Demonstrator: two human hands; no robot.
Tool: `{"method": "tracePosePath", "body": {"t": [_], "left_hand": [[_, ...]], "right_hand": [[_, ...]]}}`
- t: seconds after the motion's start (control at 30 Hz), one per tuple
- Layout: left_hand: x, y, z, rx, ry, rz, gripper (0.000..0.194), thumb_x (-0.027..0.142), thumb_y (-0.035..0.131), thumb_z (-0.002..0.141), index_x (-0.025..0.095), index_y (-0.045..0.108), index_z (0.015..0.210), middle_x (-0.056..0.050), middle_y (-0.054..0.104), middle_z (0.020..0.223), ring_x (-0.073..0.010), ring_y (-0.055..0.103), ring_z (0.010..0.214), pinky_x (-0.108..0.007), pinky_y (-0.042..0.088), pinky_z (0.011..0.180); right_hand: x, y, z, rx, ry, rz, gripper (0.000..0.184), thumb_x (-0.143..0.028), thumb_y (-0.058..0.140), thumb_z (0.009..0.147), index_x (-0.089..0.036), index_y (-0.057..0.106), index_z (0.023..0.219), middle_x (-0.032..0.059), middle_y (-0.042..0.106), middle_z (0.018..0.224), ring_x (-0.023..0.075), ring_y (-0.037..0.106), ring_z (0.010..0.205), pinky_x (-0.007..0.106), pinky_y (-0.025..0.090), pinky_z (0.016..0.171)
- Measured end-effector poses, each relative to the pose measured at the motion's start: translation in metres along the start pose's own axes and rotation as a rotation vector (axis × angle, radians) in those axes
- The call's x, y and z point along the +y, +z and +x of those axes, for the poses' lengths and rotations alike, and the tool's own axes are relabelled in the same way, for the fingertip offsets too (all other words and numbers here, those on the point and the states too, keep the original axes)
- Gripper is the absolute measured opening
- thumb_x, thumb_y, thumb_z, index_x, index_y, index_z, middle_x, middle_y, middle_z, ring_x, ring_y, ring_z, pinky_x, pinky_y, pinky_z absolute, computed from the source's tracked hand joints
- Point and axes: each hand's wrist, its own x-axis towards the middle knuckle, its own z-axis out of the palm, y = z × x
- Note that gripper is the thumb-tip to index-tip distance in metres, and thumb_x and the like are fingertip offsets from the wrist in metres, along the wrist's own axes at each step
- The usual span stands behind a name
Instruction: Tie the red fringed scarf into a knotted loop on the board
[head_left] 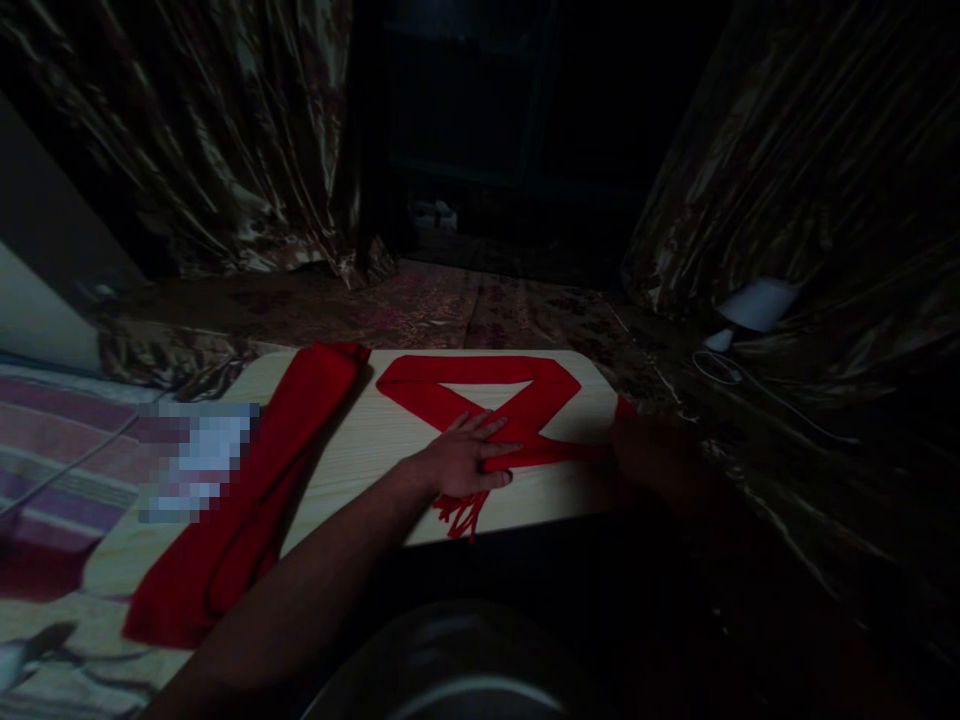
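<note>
A red fringed scarf (pixel 480 370) lies in a loop with crossed ends on the pale wooden tabletop (pixel 360 440). My left hand (pixel 465 455) rests flat over the crossing, fingers spread, and its palm presses the fabric. Red fringe (pixel 461 510) sticks out beneath that hand. At the table's right side, my right hand (pixel 649 450) is closed around the other end of the scarf, which stretches toward it. Deep shadow hides most of its fingers. To the left, a long folded red cloth (pixel 262 490) lies diagonally across the table.
A blurred-out pale item (pixel 202 460) lies at the table's left edge. Striped bedding (pixel 67 450) is further left. A small white lamp (pixel 757 305) with a cord stands on the right. Patterned curtains (pixel 247 140) hang behind, and the room is dim.
</note>
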Motion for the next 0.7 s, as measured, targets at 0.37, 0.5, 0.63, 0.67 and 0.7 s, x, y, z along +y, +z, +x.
{"method": "tracePosePath", "body": {"t": [0.37, 0.5, 0.63, 0.67, 0.7], "left_hand": [[0.003, -0.006, 0.000, 0.098, -0.011, -0.128, 0.058, 0.066, 0.052, 0.091, 0.029, 0.064, 0.135, -0.008, 0.044, 0.158, -0.0355, 0.028, 0.150, -0.060, 0.016, 0.121], [-0.003, -0.004, -0.001, 0.301, -0.018, -0.427, 0.041, 0.054, 0.055, 0.094, 0.019, 0.071, 0.108, -0.008, 0.072, 0.114, -0.0244, 0.065, 0.109, -0.039, 0.048, 0.099], [-0.008, 0.002, 0.003, 0.469, -0.268, -0.524, 0.042, 0.056, 0.072, 0.078, 0.019, 0.059, 0.094, 0.000, 0.067, 0.079, -0.0176, 0.063, 0.071, -0.029, 0.050, 0.064], [-0.008, 0.004, 0.004, 0.500, -0.292, -0.506, 0.044, 0.052, 0.076, 0.074, 0.020, 0.056, 0.097, 0.001, 0.066, 0.079, -0.0175, 0.062, 0.070, -0.029, 0.050, 0.063], [-0.007, 0.005, 0.005, 0.520, -0.289, -0.492, 0.045, 0.048, 0.077, 0.073, 0.021, 0.055, 0.101, 0.001, 0.067, 0.083, -0.0177, 0.063, 0.072, -0.029, 0.051, 0.065]], "right_hand": [[-0.069, -0.027, 0.049, 0.473, -0.397, 0.333, 0.029, -0.008, 0.051, 0.073, -0.020, 0.061, 0.098, 0.0067, 0.068, 0.098, 0.0216, 0.059, 0.091, 0.032, 0.037, 0.083], [-0.104, -0.022, 0.073, 0.307, -0.327, 0.429, 0.025, -0.016, 0.056, 0.078, -0.022, 0.061, 0.102, 0.0054, 0.071, 0.099, 0.0203, 0.062, 0.086, 0.029, 0.037, 0.072], [-0.120, -0.011, 0.085, 0.187, -0.279, 0.456, 0.022, -0.023, 0.063, 0.078, -0.020, 0.064, 0.100, 0.0070, 0.073, 0.092, 0.0199, 0.063, 0.082, 0.028, 0.037, 0.068], [-0.120, -0.007, 0.088, 0.172, -0.307, 0.490, 0.020, -0.023, 0.063, 0.078, -0.020, 0.065, 0.098, 0.0065, 0.073, 0.092, 0.0190, 0.063, 0.081, 0.027, 0.037, 0.068], [-0.119, -0.003, 0.090, 0.158, -0.349, 0.540, 0.019, -0.023, 0.064, 0.079, -0.020, 0.065, 0.097, 0.0054, 0.072, 0.091, 0.0178, 0.062, 0.080, 0.026, 0.038, 0.067]]}}
